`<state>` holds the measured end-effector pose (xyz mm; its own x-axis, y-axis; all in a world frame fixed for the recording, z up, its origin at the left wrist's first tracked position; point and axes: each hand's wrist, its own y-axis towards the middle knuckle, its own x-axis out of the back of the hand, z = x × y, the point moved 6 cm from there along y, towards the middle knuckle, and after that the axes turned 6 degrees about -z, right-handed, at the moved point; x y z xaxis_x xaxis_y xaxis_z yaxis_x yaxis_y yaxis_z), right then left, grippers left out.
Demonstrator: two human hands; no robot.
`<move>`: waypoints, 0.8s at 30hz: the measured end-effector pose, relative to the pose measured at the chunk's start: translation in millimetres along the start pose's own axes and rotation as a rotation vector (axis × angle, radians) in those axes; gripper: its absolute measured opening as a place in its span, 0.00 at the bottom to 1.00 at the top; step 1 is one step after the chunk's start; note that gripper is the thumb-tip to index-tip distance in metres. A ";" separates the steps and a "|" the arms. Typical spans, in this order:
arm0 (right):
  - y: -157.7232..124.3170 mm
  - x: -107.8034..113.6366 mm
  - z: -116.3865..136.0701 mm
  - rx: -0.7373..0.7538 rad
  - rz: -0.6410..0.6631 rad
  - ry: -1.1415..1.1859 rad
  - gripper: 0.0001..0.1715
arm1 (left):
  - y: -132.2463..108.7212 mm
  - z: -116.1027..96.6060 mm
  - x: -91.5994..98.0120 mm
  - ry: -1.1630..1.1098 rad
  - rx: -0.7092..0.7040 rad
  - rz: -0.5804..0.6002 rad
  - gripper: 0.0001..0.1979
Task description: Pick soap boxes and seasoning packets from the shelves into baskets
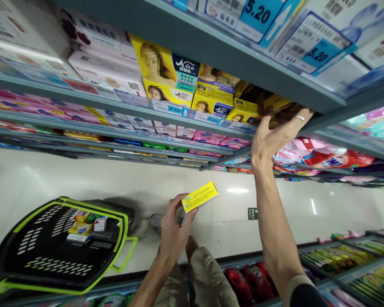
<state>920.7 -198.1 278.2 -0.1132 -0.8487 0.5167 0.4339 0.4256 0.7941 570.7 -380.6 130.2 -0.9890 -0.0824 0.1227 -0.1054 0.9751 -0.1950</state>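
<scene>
My left hand [174, 228] is closed around a small yellow box [200, 196], held above the floor in the aisle. My right hand [277, 134] reaches up onto a grey shelf [192, 121], its fingers curled over a dark brown and yellow box [281, 111] at the end of a row of yellow boxes [211, 104]. There is a ring on one of its fingers. That row of boxes stands at the shelf's front edge, above blue price tags.
A black shopping basket with green trim [59, 249] stands on the pale tiled floor at the left with a few small packs inside. More shelves with pink and white packs run left and right. Price labels reading 5.20 [320, 49] hang above. Bottles and packs fill the low shelf below.
</scene>
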 end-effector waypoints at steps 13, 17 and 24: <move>23.8 9.5 23.8 -0.002 -0.110 -0.030 0.41 | -2.9 23.1 3.9 0.024 0.102 0.005 0.24; 42.8 10.0 31.0 -0.037 -0.010 -0.113 0.40 | -4.1 25.9 8.1 0.027 0.083 0.007 0.25; 58.9 -10.9 30.7 -0.081 0.222 -0.141 0.39 | -4.4 33.5 10.9 -0.003 0.084 -0.006 0.26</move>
<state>920.1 -154.2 329.2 -0.1285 -0.6828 0.7192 0.5317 0.5647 0.6312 556.9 -392.6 99.8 -0.9886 -0.0887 0.1214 -0.1195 0.9538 -0.2755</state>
